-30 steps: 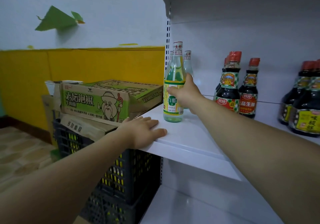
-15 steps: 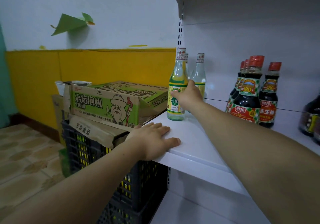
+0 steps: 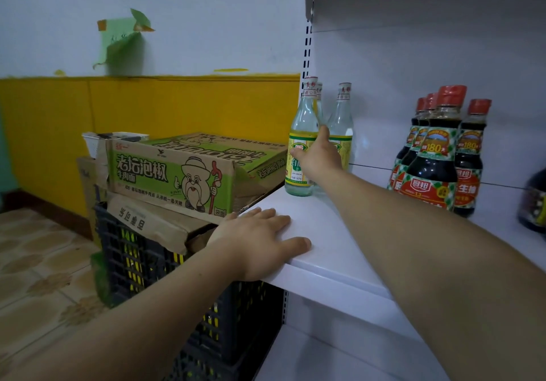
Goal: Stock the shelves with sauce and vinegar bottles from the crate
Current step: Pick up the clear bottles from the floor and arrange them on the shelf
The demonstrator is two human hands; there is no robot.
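The right hand [image 3: 318, 157] curls its fingers round the front vinegar bottle [image 3: 300, 132], upright at the shelf [image 3: 339, 227] end (no guard visible). A careless shove could topple it off. The left hand [image 3: 260, 242] rests flat, fingers apart.

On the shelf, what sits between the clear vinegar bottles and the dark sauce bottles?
Nothing stands there: the head view shows bare white shelf between the vinegar bottles and the sauce bottles; the right forearm hides its front part.

Upright vinegar bottles [image 3: 301, 156] beside sauce bottles [image 3: 434, 159]
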